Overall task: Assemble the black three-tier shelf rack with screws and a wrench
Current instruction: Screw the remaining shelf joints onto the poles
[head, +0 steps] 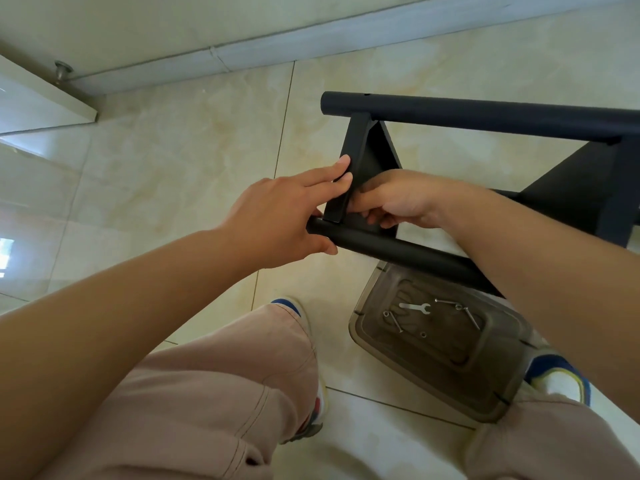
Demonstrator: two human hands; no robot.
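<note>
- A person is crouching over the black rack (485, 119), which is lying on the tiled floor (173, 150).
- Left hand (277, 216) is gripping the near post (398, 251), fingers bracing a shelf panel (349, 168).
- Right hand (391, 199) is curling at the joint, apparently seating a screw; what its grip holds is hidden.
- Next likely needs the wrench (415, 307) from the tray (446, 368).

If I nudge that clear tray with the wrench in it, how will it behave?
The tray is probably light and would slide easily on the glossy tile floor. The wrench and screws lie loose, so they would likely skid or roll.
</note>
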